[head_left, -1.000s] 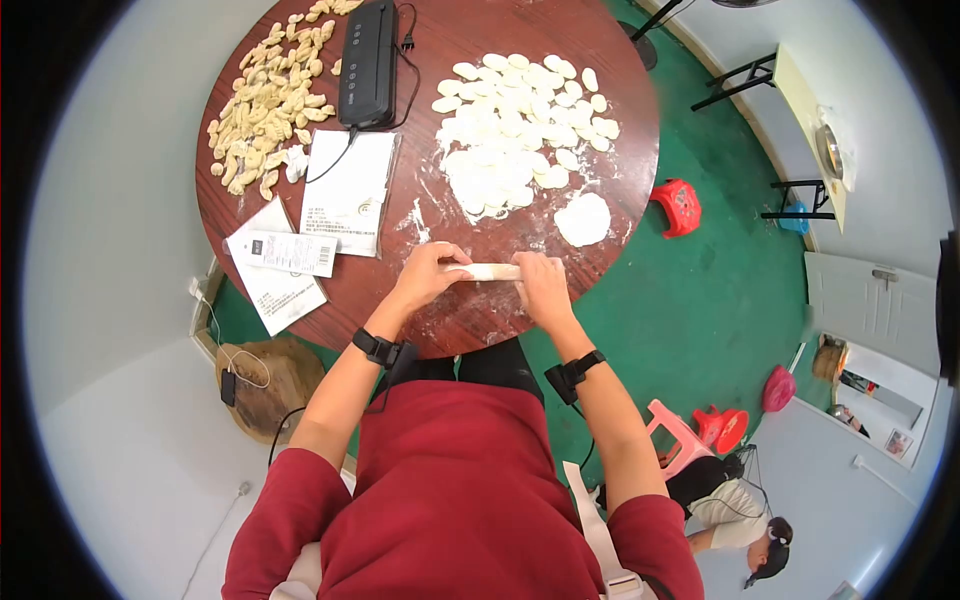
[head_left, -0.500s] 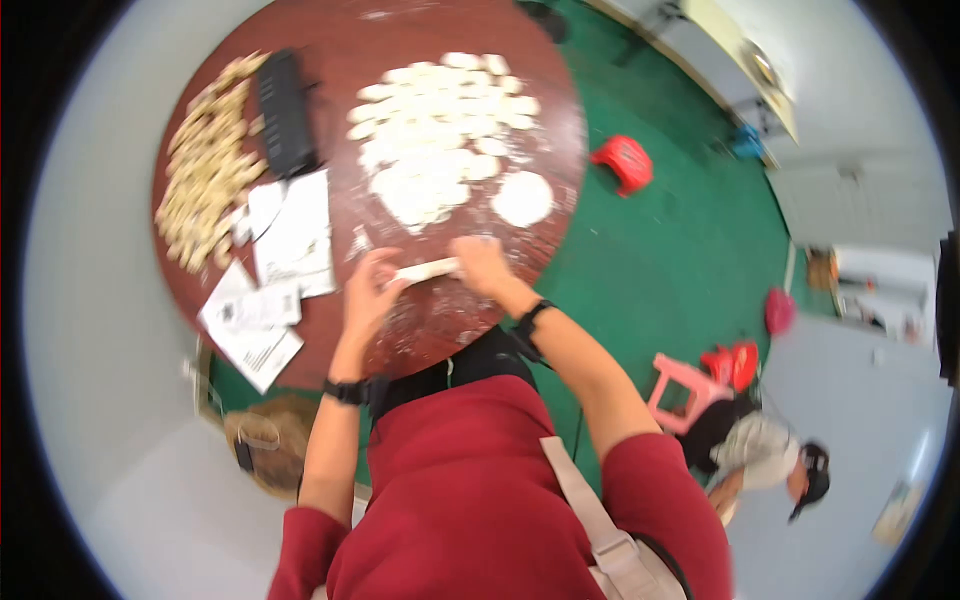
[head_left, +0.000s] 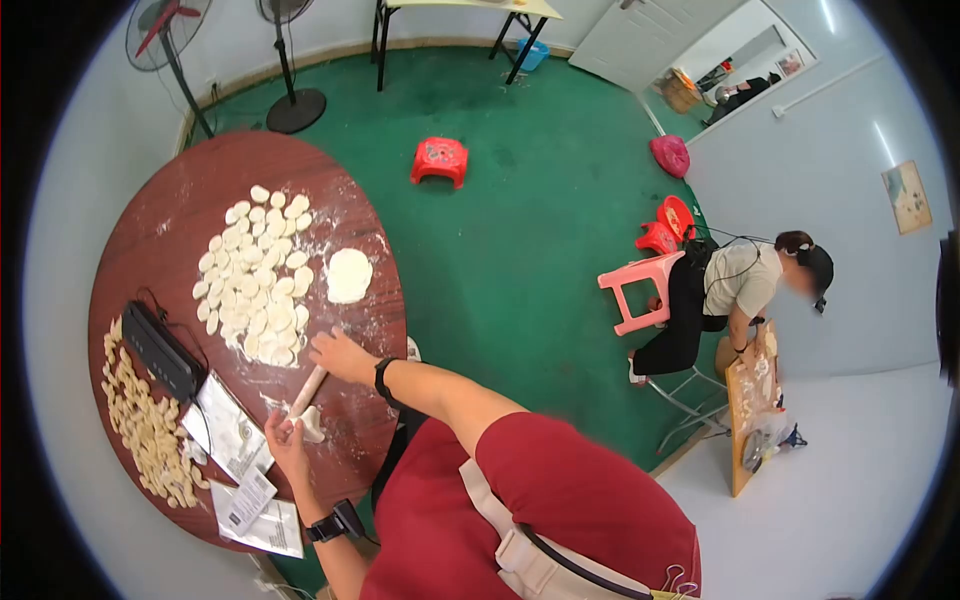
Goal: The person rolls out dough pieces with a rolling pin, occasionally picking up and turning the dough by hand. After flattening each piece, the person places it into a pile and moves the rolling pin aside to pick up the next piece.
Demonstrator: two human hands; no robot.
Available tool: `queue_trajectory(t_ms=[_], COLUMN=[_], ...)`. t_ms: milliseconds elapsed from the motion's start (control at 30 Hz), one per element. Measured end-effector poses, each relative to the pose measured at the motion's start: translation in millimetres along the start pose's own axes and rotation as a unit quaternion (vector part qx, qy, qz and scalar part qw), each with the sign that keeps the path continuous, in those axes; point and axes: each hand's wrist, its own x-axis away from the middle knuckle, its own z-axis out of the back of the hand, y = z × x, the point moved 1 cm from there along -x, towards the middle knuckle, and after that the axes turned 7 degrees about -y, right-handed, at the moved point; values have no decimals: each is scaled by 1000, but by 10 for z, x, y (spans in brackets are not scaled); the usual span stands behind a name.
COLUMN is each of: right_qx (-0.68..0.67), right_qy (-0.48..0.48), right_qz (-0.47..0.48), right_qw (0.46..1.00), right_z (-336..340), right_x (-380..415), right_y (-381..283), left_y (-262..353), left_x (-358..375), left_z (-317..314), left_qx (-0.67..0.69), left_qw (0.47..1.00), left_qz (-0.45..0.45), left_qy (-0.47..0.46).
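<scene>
A wooden rolling pin (head_left: 308,391) lies slantwise over the near part of the round table, between my hands. My right hand (head_left: 342,357) is closed over its far end. At the near end, the curled fingers and thumb of my left hand (head_left: 288,445) pinch the pin. A small piece of white dough (head_left: 313,425) sits beside that end, close to my left fingertips. Beyond my hands spreads a floured heap of small dough discs (head_left: 258,290). To its right lies a larger flat round of dough (head_left: 349,276).
The brown table (head_left: 160,230) carries a pile of dumplings (head_left: 150,440), a black device (head_left: 162,352) and printed packets (head_left: 225,425) at left. A red stool (head_left: 440,160) stands on the green floor. A person (head_left: 745,285) sits at right, working at a wooden board (head_left: 745,420).
My view has swung to the right, bringing the seated person and doorway fully in. The rolling pin has gone from nearly level to slanted; both hands stay at its ends.
</scene>
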Motion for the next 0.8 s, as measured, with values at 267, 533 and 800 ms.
queue_trajectory(t_ms=[267, 533, 800], right_qx=[-280, -695, -551], right_qy=[-91, -345, -326], right_qz=[-12, -181, -84], right_qw=[956, 604, 763], right_z=[-31, -41, -258], right_x=[95, 0, -34], right_y=[121, 403, 688], left_y=[-158, 230, -561], left_x=[-354, -410, -494], left_z=[-506, -1107, -1178], left_qx=[112, 235, 139], left_qw=[990, 960, 983], left_qz=[68, 148, 116], left_qy=[-56, 33, 21])
